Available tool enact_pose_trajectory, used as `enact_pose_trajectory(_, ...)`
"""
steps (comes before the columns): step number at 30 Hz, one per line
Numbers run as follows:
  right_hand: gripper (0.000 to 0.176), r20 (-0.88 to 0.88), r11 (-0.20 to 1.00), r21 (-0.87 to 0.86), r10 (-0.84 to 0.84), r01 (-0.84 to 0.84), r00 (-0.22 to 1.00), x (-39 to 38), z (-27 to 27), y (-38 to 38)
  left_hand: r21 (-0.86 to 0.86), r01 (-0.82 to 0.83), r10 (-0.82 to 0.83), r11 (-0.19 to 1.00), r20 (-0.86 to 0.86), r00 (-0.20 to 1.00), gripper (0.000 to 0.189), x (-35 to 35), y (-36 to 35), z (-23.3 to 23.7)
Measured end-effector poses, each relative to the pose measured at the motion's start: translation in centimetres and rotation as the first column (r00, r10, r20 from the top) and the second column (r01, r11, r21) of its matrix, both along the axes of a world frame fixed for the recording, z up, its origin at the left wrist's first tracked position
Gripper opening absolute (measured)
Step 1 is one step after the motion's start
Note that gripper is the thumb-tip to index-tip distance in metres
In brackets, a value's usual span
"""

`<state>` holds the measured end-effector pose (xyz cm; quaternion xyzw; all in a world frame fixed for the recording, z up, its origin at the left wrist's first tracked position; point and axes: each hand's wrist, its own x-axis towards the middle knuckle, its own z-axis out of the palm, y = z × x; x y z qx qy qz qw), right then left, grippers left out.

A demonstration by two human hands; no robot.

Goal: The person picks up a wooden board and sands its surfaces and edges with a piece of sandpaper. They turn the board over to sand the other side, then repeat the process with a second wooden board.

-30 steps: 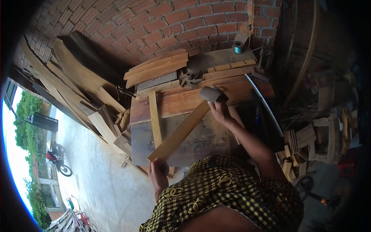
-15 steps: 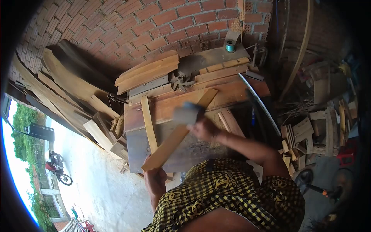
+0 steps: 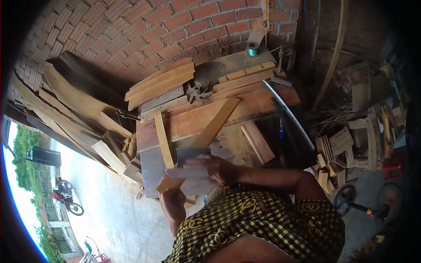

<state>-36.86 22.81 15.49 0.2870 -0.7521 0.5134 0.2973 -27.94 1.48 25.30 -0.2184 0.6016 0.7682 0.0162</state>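
A flat wooden strip (image 3: 216, 121) slants across the workbench, its near end in my left hand (image 3: 173, 202), whose fingers are wrapped round it. Over the near part of the strip, my right hand (image 3: 215, 170) holds a grey sheet (image 3: 191, 158) that looks folded or bent and is blurred by motion. What the sheet is made of cannot be told. A narrower strip (image 3: 162, 138) lies on the bench to the left and passes close to the held one.
The bench (image 3: 151, 171) carries a short block (image 3: 258, 142), a white ruler-like strip (image 3: 287, 111), a blue pen (image 3: 281, 129), stacked boards (image 3: 162, 83), a metal star-shaped part (image 3: 198, 93) and a spool (image 3: 252, 50). Planks lean at left; offcuts (image 3: 326, 153) are piled at right.
My right hand has moved down along the strip with the grey sheet, toward my left hand. The view has shifted slightly. My left hand still holds the strip's near end.
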Motion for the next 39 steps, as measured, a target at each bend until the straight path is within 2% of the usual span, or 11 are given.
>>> enact_pose_trajectory(6, 0.024, 0.813, 0.952, 0.305, -0.267, 0.012, 0.517, -4.3, -1.5, 4.3, -0.058, 0.065, -0.067, 0.996, -0.023, 0.998, 0.051, 1.1, -0.6, -1.2)
enact_pose_trajectory(7, 0.026, 0.419, 0.990, 0.110, -0.128, 0.089, 0.899, -1.8, -4.1, 1.4, -0.010, 0.043, -0.043, 0.999, -0.022, 0.999, 0.051, 1.1, -0.9, -1.4)
enact_pose_trajectory(9, 0.032, 0.017, 0.989, -0.029, 0.144, -0.143, 0.989, 3.1, 0.2, -2.0, 0.046, 0.014, -0.013, 0.999, -0.019, 1.000, 0.051, 1.6, -0.8, -1.3)
enact_pose_trajectory(13, 0.019, 0.062, 1.000, 0.009, -0.007, 0.007, 0.998, -1.3, -3.3, 0.7, 0.030, -0.004, 0.005, 1.000, -0.006, 1.000, 0.047, 2.4, -0.9, -1.7)
enact_pose_trajectory(15, 0.026, 0.644, 0.952, 0.217, -0.305, 0.215, 0.701, -5.8, -6.1, 5.3, -0.013, 0.071, -0.071, 0.997, 0.015, 0.997, 0.052, 3.0, -1.2, -2.2)
enact_pose_trajectory(19, 0.022, 0.003, 0.969, 0.100, -0.226, 0.225, 0.974, -1.5, -1.7, 1.7, 0.010, 0.041, -0.040, 0.999, -0.053, 0.998, 0.046, 2.7, -0.9, -1.8)
enact_pose_trajectory(24, 0.024, 0.010, 0.995, 0.051, 0.087, -0.087, 0.996, 2.0, -1.8, 0.5, -0.005, -0.023, 0.023, 1.000, 0.024, 0.999, 0.044, 3.4, -0.4, -1.3)
enact_pose_trajectory(28, 0.020, 0.473, 0.852, 0.349, -0.520, 0.390, 0.711, -4.8, -7.1, 5.7, 0.021, -0.016, 0.016, 1.000, 0.006, 1.000, 0.044, 3.6, -1.9, -3.5)
enact_pose_trajectory(32, 0.018, -0.189, 0.995, 0.080, -0.046, 0.062, 0.981, 2.9, -2.3, -2.3, 0.009, 0.063, -0.063, 0.998, -0.047, 0.997, 0.044, 3.2, -2.8, -3.0)
enact_pose_trajectory(35, 0.016, -0.064, 0.997, -0.006, 0.074, -0.075, 0.995, 2.8, -2.0, -1.5, 0.036, 0.062, -0.061, 0.997, -0.031, 0.998, 0.045, 2.4, -2.8, -3.4)
enact_pose_trajectory(39, 0.014, 0.559, 0.831, 0.432, -0.551, 0.350, 0.620, -5.5, -8.4, 5.5, 0.031, 0.051, -0.048, 0.998, -0.071, 0.996, 0.047, 3.5, -3.3, -4.8)
